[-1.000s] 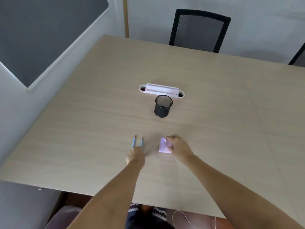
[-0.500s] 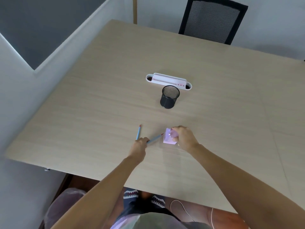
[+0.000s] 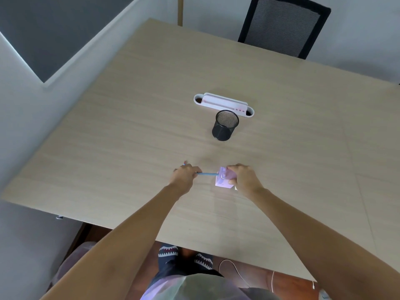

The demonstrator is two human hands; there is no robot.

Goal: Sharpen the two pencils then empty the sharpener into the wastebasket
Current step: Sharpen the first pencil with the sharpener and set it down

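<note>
My left hand (image 3: pixel 184 176) grips a blue pencil (image 3: pixel 206 174) that lies level, its tip at the side of the pale purple sharpener (image 3: pixel 224 180). My right hand (image 3: pixel 242 177) holds the sharpener from the right on the wooden table (image 3: pixel 129 137). The second blue pencil (image 3: pixel 184 163) lies on the table behind my left hand, mostly hidden by it; only its far end shows. A black mesh wastebasket (image 3: pixel 225 128) stands upright farther back, beyond both hands.
A white oblong desk organiser (image 3: pixel 223 103) lies just behind the wastebasket. A black mesh chair (image 3: pixel 283 27) stands at the far side of the table. A wall with a dark window runs along the left. A white cable (image 3: pixel 238 276) lies on the floor under the near edge.
My left hand has lifted one pencil off the table and swung it right, bringing its tip to the sharpener. My right hand stays on the sharpener. The camera has tilted downward.
</note>
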